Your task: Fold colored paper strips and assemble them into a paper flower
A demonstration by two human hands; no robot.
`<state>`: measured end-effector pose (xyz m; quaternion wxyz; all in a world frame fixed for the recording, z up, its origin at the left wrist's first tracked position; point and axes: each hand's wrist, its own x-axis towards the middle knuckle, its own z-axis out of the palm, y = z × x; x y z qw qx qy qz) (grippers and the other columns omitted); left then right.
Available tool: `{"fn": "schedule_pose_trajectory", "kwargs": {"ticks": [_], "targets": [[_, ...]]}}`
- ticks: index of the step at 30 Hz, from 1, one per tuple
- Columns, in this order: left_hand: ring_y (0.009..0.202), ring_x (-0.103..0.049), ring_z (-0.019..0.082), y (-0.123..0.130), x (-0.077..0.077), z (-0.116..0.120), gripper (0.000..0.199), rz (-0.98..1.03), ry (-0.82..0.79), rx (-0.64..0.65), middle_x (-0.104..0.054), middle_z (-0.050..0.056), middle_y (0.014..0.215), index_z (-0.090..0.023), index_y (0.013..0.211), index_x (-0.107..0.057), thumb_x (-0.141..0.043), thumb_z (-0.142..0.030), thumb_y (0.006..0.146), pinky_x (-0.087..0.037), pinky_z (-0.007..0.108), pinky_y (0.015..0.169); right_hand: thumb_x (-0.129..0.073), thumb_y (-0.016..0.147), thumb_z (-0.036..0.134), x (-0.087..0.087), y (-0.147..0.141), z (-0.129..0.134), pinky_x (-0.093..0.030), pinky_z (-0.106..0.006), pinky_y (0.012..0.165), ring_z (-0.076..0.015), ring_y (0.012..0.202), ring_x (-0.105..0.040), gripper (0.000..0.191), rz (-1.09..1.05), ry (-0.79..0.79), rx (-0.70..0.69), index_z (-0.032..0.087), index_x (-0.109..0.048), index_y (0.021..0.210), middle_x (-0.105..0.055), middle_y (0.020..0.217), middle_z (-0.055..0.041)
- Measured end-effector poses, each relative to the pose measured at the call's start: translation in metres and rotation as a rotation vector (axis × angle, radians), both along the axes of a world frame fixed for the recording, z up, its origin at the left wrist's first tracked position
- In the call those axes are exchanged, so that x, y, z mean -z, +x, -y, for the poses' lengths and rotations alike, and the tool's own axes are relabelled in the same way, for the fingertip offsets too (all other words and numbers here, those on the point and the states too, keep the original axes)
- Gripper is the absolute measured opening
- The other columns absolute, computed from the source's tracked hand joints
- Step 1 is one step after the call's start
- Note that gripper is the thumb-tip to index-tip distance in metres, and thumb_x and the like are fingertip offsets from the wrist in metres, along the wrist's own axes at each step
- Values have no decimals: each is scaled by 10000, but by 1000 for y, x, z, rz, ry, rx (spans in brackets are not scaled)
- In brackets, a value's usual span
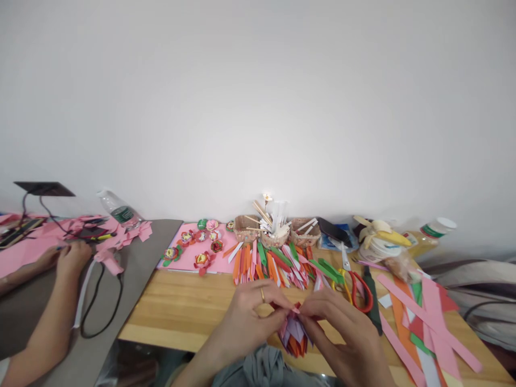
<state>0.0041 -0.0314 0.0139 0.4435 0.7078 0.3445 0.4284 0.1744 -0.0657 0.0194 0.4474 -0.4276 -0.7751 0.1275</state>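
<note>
While the left hand and right hand both pinch the folded paper flower (by the near edge of the table), uneven pulling could tear or loosen its layered folds.

A plain, pale grey wall fills my view ahead, brightest around its middle and duller toward the upper corners; below it I have 2 tabletops side by side, a light-brown wooden table in front of me and a matte grey table on my left
</note>
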Motion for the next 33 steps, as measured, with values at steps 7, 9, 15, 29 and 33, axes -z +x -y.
{"fn": "schedule_pose_trajectory", "kwargs": {"ticks": [7, 9, 15, 29, 33], "targets": [[636, -630, 142, -4, 2, -5, 106, 61, -119, 49, -705, 66, 679, -148, 719, -735, -640, -174, 760, -478, 227, 612, -585, 804, 158, -4, 6, -5, -535, -229, 595, -154, 669, -658, 66, 5, -167, 9, 219, -609, 807, -683, 746, -21], [621, -625, 143, -5, 1, -8, 72, 37, -269, 55, -699, 55, 667, -145, 701, -725, -668, -180, 726, -477, 226, 594, -581, 809, 172, -3, 7, -7, -543, -246, 625, -177, 738, -671, 62, 21, -138, 20, 215, -619, 786, -689, 783, -43], [647, -612, 148, -4, -3, -11, 68, -56, -311, 51, -683, 58, 685, -124, 700, -696, -651, -173, 713, -473, 232, 609, -558, 820, 151, -2, 6, -8, -526, -247, 595, -166, 694, -657, 123, 91, -81, 48, 205, -617, 726, -664, 741, -35], [679, -626, 133, -10, -1, -17, 131, -210, 25, 105, -687, 45, 743, -156, 779, -704, -596, -84, 767, -473, 222, 648, -512, 842, 157, 3, 2, -15, -500, -257, 601, -155, 664, -642, 140, 219, 15, 92, 203, -626, 774, -673, 752, -28], [662, -619, 129, -10, 4, -17, 118, -215, 196, 108, -675, 60, 732, -133, 798, -690, -578, -97, 793, -474, 214, 629, -508, 847, 163, 2, 3, -14, -484, -251, 591, -149, 644, -628, 175, 247, 49, 93, 201, -621, 720, -664, 710, -19]]}}
